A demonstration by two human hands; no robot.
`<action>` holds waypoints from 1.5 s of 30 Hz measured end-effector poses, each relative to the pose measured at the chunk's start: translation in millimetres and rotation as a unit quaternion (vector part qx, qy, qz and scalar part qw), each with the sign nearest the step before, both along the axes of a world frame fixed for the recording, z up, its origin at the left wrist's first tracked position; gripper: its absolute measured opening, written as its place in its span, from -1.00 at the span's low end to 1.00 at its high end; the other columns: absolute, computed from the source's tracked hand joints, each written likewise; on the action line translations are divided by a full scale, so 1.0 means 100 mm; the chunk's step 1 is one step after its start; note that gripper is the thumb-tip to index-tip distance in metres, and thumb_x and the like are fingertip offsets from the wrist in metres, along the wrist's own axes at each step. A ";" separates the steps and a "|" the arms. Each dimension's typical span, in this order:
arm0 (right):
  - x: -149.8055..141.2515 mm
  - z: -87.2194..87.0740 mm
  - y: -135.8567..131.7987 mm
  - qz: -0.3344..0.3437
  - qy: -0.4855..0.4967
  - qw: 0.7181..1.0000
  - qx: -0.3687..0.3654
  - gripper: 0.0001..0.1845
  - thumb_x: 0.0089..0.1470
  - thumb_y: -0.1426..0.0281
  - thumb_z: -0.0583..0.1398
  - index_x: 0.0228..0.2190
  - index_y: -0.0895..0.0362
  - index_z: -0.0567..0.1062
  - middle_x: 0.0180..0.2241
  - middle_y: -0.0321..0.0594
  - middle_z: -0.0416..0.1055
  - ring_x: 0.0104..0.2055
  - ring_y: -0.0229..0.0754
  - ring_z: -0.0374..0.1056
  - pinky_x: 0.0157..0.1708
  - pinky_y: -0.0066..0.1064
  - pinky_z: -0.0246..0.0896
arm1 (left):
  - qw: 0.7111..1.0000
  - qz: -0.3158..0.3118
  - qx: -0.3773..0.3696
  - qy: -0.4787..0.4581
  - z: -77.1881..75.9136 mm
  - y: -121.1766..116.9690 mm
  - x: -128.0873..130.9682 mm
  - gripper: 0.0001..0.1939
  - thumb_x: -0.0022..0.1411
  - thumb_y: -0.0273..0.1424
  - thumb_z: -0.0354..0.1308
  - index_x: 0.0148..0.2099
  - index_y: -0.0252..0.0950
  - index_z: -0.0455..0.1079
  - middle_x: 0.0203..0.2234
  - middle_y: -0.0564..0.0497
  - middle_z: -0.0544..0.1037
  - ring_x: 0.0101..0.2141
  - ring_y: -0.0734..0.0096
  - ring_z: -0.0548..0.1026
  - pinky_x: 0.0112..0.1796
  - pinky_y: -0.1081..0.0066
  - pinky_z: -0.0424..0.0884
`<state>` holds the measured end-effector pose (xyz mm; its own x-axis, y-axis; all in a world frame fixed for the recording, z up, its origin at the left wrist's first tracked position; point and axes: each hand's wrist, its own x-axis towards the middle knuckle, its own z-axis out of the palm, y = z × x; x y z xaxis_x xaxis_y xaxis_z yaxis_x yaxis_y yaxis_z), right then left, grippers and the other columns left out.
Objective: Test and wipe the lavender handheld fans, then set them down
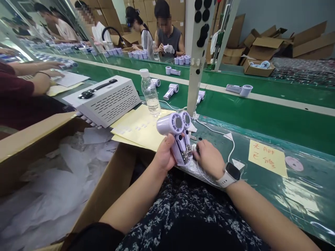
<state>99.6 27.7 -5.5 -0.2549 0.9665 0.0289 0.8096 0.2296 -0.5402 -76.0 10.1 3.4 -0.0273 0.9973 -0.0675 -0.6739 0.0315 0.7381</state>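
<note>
My left hand (165,152) is closed round two lavender handheld fans (170,124), held side by side above the table edge. Their round heads are up, and their handles are uncovered, with circuit parts showing. Just right of the handles, my right hand (209,158), with a watch on its wrist, has its fingers curled together. Something dark shows at those fingertips, but I cannot make it out. A white cable (231,148) runs over the table near this hand.
A water bottle (151,92) stands on yellow paper (137,130) beside a vented metal box (104,101). More fans (239,90) lie on the green conveyor (288,99). A post (195,69) rises ahead. At left is a carton (115,170) of thin wrapping sheets. Co-workers sit beyond.
</note>
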 end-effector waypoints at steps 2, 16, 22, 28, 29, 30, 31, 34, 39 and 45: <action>0.00 -0.01 -0.03 0.025 -0.004 1.000 -0.013 -0.89 0.18 0.50 0.18 -0.39 0.10 0.39 -0.27 -0.05 0.51 -0.19 0.00 0.44 -0.21 -0.25 0.27 | 0.999 0.026 0.026 -0.003 0.08 0.01 -0.02 -0.41 -0.08 0.12 0.45 -0.17 -0.24 0.57 -0.18 -0.07 0.69 0.05 -0.05 0.57 0.11 0.06 0.49; 0.01 -0.04 -0.14 0.061 -0.078 0.995 -0.026 -0.80 0.21 0.55 0.14 -0.15 0.15 0.50 -0.10 -0.01 0.42 -0.19 0.01 0.43 -0.23 -0.26 0.24 | 0.998 0.052 0.036 0.008 0.20 -0.01 0.03 -0.35 -0.13 0.24 0.39 -0.29 -0.24 0.54 -0.15 -0.13 0.66 0.22 -0.29 0.41 0.13 -0.11 0.46; 0.15 -0.01 -0.09 0.051 -0.063 0.996 -0.039 -0.80 0.29 0.53 0.07 -0.30 0.14 0.48 -0.23 -0.08 0.49 -0.23 -0.03 0.45 -0.24 -0.26 0.29 | 0.998 0.056 0.018 0.014 0.15 -0.03 0.00 -0.37 -0.09 0.23 0.38 -0.27 -0.23 0.56 -0.14 -0.11 0.67 0.20 -0.22 0.44 0.13 -0.05 0.47; 0.29 0.04 -0.14 0.038 -0.041 0.997 -0.044 -0.77 0.34 0.45 0.07 -0.07 0.12 0.50 -0.12 -0.08 0.52 -0.15 -0.04 0.48 -0.15 -0.24 0.35 | 0.998 0.060 0.018 0.008 0.10 0.01 -0.03 -0.41 -0.02 0.20 0.36 -0.27 -0.24 0.57 -0.17 -0.10 0.67 0.25 -0.17 0.39 0.18 0.02 0.43; 0.24 0.03 -0.16 0.048 -0.047 0.997 -0.041 -0.81 0.31 0.43 0.12 -0.10 0.12 0.52 -0.09 -0.05 0.50 -0.12 -0.01 0.46 -0.14 -0.22 0.34 | 0.998 0.056 0.014 0.006 0.09 0.01 -0.01 -0.42 -0.01 0.19 0.36 -0.26 -0.24 0.56 -0.16 -0.10 0.67 0.24 -0.16 0.40 0.19 0.02 0.42; 0.18 0.01 -0.18 0.058 -0.054 0.996 -0.037 -0.84 0.29 0.44 0.15 -0.15 0.12 0.53 -0.09 -0.04 0.48 -0.13 0.02 0.45 -0.16 -0.21 0.32 | 0.999 0.053 0.009 0.002 0.08 0.02 0.01 -0.42 0.00 0.19 0.36 -0.24 -0.24 0.56 -0.15 -0.09 0.67 0.22 -0.15 0.42 0.18 0.01 0.43; 0.11 -0.01 -0.21 0.068 -0.062 0.995 -0.033 -0.85 0.29 0.45 0.14 -0.18 0.13 0.54 -0.11 -0.02 0.47 -0.14 0.03 0.44 -0.19 -0.20 0.31 | 0.999 0.052 0.003 -0.002 0.08 0.02 0.03 -0.41 -0.01 0.18 0.37 -0.21 -0.23 0.56 -0.15 -0.09 0.67 0.20 -0.15 0.45 0.18 -0.01 0.43; -0.04 -0.05 -0.27 0.092 -0.071 0.993 -0.017 -0.79 0.30 0.53 0.09 -0.30 0.16 0.52 -0.20 -0.01 0.45 -0.18 0.03 0.40 -0.22 -0.21 0.26 | 0.998 0.062 -0.013 -0.005 0.08 0.01 0.07 -0.37 -0.07 0.16 0.42 -0.16 -0.25 0.57 -0.17 -0.11 0.68 0.11 -0.19 0.53 0.15 -0.07 0.46; 0.29 0.04 -0.13 0.095 -0.038 0.995 -0.006 -0.85 0.22 0.57 0.19 -0.36 0.13 0.48 -0.31 -0.20 0.48 -0.31 -0.16 0.40 -0.29 -0.34 0.28 | 0.995 0.099 -0.028 0.005 0.13 0.00 -0.02 -0.34 -0.15 0.14 0.47 -0.12 -0.21 0.58 -0.11 -0.09 0.69 0.08 -0.18 0.56 0.11 -0.04 0.51; 1.57 0.18 0.72 -0.137 -0.027 0.987 0.080 -0.80 0.35 0.31 0.19 -0.31 0.13 0.52 -0.24 -0.22 0.50 -0.25 -0.22 0.42 -0.18 -0.30 0.40 | 0.992 0.119 -0.034 0.027 0.14 0.00 -0.11 -0.35 -0.14 0.17 0.44 -0.13 -0.19 0.59 -0.12 -0.06 0.69 0.10 -0.16 0.54 0.07 0.02 0.56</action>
